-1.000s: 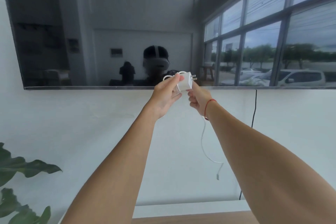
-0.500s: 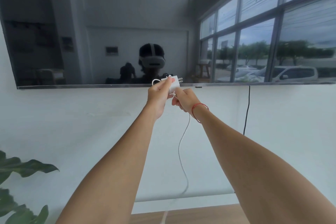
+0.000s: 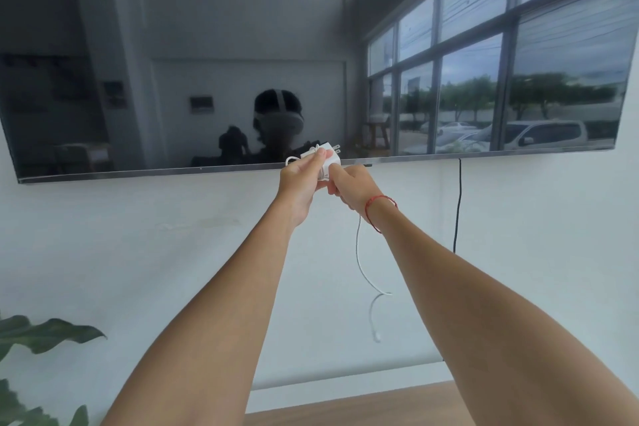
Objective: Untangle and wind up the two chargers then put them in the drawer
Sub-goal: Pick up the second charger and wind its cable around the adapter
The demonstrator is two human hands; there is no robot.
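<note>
Green plant leaves point(image 3: 52, 335) sit at the near left edge. A dark wall-mounted television point(image 3: 173, 45) spans the far wall, and both arms reach out in front of its lower edge. The left hand point(image 3: 301, 180) curls its fingers round a white charger brick point(image 3: 331, 164), thumb on top, prongs poking out to the right, clear of the fingers. Just right, touching the brick, the right hand point(image 3: 351, 185), a red string bracelet point(image 3: 378, 207) at its wrist, closes its fingers on the white cable point(image 3: 359, 259), which hangs loose below it. A black cord point(image 3: 458, 204) drops down the wall further right.
</note>
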